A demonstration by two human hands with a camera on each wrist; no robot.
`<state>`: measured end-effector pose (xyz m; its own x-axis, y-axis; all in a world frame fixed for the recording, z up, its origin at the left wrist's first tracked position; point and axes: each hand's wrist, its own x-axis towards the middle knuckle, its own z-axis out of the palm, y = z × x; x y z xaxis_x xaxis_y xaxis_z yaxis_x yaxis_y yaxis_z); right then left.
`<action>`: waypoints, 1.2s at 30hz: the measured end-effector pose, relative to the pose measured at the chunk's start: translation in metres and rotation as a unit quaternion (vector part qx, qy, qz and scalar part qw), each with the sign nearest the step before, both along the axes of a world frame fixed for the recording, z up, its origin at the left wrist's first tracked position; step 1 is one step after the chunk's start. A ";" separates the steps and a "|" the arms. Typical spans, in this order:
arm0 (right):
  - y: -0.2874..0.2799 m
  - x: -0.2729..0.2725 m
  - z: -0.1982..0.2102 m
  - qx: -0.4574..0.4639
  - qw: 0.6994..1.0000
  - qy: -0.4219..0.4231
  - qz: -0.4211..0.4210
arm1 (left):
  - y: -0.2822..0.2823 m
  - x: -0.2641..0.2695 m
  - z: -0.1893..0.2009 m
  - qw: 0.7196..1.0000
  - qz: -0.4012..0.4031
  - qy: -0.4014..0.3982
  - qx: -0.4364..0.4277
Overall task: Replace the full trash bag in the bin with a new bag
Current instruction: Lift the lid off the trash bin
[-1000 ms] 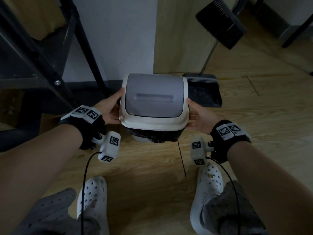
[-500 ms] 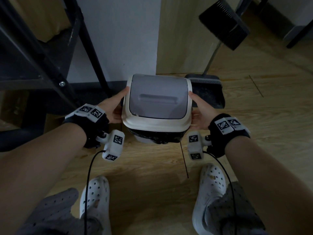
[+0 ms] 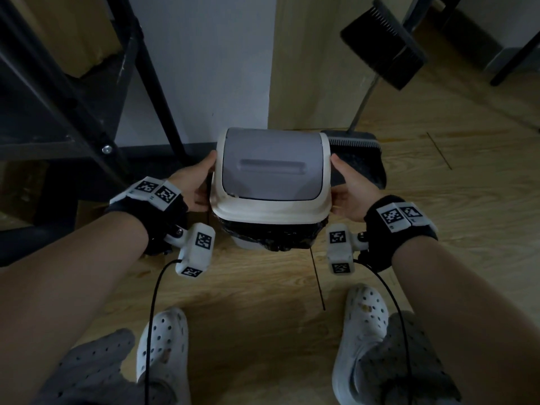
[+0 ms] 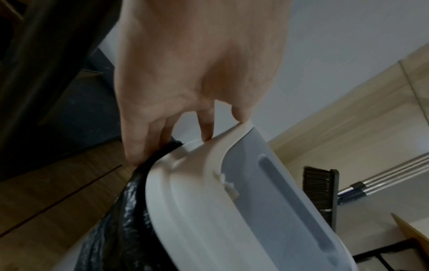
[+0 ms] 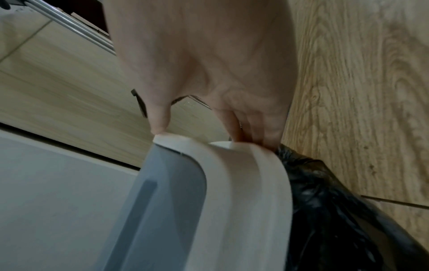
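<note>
A small bin stands on the wooden floor against the wall, topped by a white lid frame (image 3: 263,210) with a grey swing flap (image 3: 271,171). Crumpled black trash bag (image 3: 274,238) sticks out under the lid. My left hand (image 3: 195,185) grips the lid's left side and my right hand (image 3: 350,191) grips its right side. In the left wrist view the left hand (image 4: 185,141) has its thumb on the lid (image 4: 197,210) and fingers beneath, against the bag (image 4: 120,220). The right hand (image 5: 213,135) holds the lid (image 5: 232,183) likewise, beside the bag (image 5: 336,210).
A dark dustpan (image 3: 359,159) with a metal handle leans just right of the bin, a broom head (image 3: 382,45) above it. A black shelf frame (image 3: 87,112) stands at the left. My feet in white clogs (image 3: 163,346) (image 3: 362,331) are in front.
Both hands have stayed on the lid's sides. My right thumb has slid a little farther back along the rim. The bin has hardly moved.
</note>
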<state>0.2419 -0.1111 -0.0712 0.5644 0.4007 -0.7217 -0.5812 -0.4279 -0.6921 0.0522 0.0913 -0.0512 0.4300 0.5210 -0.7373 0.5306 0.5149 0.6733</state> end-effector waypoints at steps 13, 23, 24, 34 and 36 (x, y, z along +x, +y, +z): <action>-0.001 0.009 -0.006 0.094 0.993 -0.064 -0.026 | 0.009 0.013 0.003 0.988 -0.008 -0.106 0.108; -0.076 0.009 0.068 0.119 0.985 -0.120 0.043 | -0.030 0.014 0.048 0.969 -0.056 -0.196 0.137; -0.090 0.007 0.080 0.114 0.984 -0.125 0.052 | -0.037 0.015 0.055 0.969 -0.061 -0.201 0.133; -0.213 -0.013 0.117 0.141 0.979 -0.142 0.040 | -0.130 0.040 0.090 0.961 -0.147 -0.205 0.116; -0.224 -0.010 0.107 0.136 0.980 -0.144 0.033 | -0.139 0.049 0.085 0.964 -0.151 -0.190 0.110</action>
